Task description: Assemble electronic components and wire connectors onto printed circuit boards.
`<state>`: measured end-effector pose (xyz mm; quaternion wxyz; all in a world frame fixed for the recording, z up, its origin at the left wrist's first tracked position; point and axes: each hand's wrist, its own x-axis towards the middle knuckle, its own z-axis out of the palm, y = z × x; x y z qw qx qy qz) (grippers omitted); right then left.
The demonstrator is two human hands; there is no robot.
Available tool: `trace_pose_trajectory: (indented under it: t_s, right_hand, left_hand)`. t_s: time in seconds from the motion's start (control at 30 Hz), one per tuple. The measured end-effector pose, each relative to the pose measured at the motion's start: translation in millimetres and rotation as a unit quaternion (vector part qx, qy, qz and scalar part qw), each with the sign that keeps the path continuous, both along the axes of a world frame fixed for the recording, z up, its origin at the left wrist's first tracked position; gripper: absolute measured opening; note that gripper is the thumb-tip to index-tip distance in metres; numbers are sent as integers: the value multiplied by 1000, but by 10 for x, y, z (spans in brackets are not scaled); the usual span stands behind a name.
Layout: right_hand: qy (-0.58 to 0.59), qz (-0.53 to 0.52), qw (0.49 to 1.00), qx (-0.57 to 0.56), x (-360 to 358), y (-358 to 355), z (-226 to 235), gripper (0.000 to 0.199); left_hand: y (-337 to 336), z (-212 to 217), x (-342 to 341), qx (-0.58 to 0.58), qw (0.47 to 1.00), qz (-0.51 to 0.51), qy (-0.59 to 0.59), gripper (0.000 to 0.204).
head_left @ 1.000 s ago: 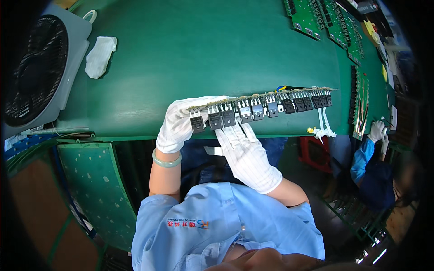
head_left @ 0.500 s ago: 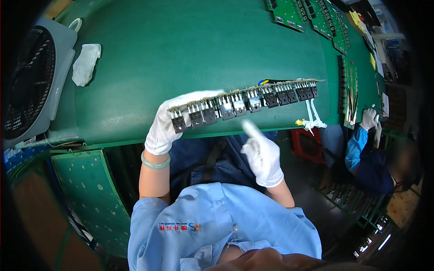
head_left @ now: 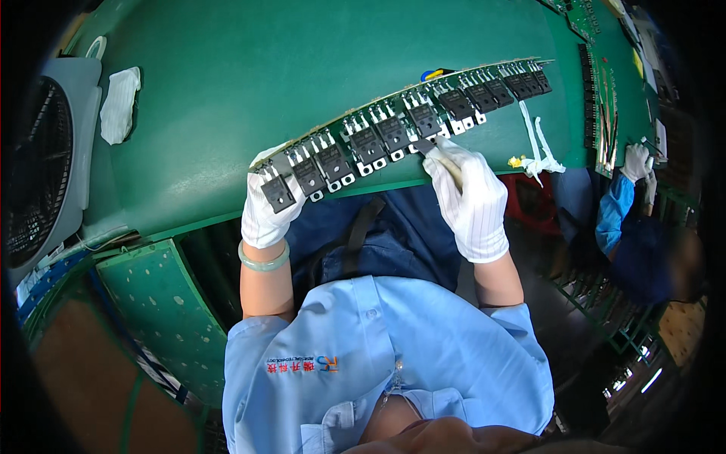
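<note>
The left hand (head_left: 266, 206), in a white fabric glove with a pale green bangle (head_left: 264, 260) on the wrist, was closed on the near-left end of a long narrow strip of circuit board carrying a row of black square components with metal tabs (head_left: 393, 129). The strip ran from that hand up and to the right, held edge-up above the near edge of the green work table (head_left: 249, 68). Its far-right end lay well apart from either hand.

The right hand (head_left: 473, 200), also in a white glove, was closed around a slim light-coloured brush (head_left: 441, 159). The brush tip met the strip near its middle, at the lower edge of one black component. The fingers were wrapped together on the handle.

A yellow and blue object (head_left: 432, 74) showed just behind the strip on the table. White ties (head_left: 538, 147) hung below the strip's right portion, over the table edge. A crumpled white cloth (head_left: 119, 104) lay at the far-left of the table, beside a grey fan housing with a round grille (head_left: 41, 166). Green circuit boards (head_left: 601, 106) stood along the right edge of the table.

At the right, another person's gloved hand (head_left: 637, 160) and blue sleeve (head_left: 614, 212) were visible beside those boards. What that hand held could not be determined.
</note>
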<state>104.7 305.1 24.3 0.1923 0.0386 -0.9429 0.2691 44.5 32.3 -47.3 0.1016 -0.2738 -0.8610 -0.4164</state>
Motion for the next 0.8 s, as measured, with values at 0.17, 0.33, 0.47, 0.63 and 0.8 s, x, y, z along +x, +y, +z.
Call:
trace_pose_trajectory:
  t_s: [0.17,0.33,0.47,0.63,0.8]
  right_hand:
    - [-16,44,998,31,-57,18,7,15]
    - [-46,81,996,11,-45,64,61,15]
    - [-56,93,994,23,-106,141,56,14]
    - [-48,116,991,37,-157,221,49,13]
    - [-31,146,988,44,-69,212,31,15]
  left_hand:
    - [-63,5,30,-29,999,-8,29,34]
    - [-120,-6,89,11,992,18,-122,36]
    - [-74,33,73,47,988,8,-149,36]
    - [-62,17,72,75,979,16,-190,35]
    - [-39,107,-15,-9,999,-28,-35,33]
